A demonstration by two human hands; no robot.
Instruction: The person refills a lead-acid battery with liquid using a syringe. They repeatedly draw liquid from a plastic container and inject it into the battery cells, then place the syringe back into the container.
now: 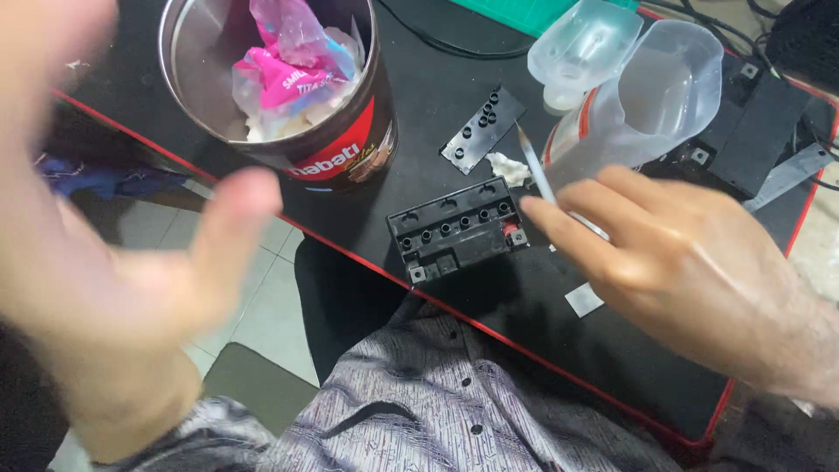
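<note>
A small black battery (459,232) with a row of open filler holes lies on the black mat (437,96) near its front edge. My right hand (690,271) reaches in from the right, fingertips just right of the battery, and holds a thin grey stick (535,162) that points up and away over the battery's far right corner. My left hand (114,262) is raised close to the camera at the left, blurred, fingers spread and holding nothing. A black cap strip (482,129) with round plugs lies behind the battery.
A round tin (350,131) stuffed with pink and clear wrappers stands at the back left. Two cut translucent plastic jugs (647,96) (581,44) stand behind my right hand. A white wad (507,168), a white scrap (583,300) and black parts (769,131) lie around.
</note>
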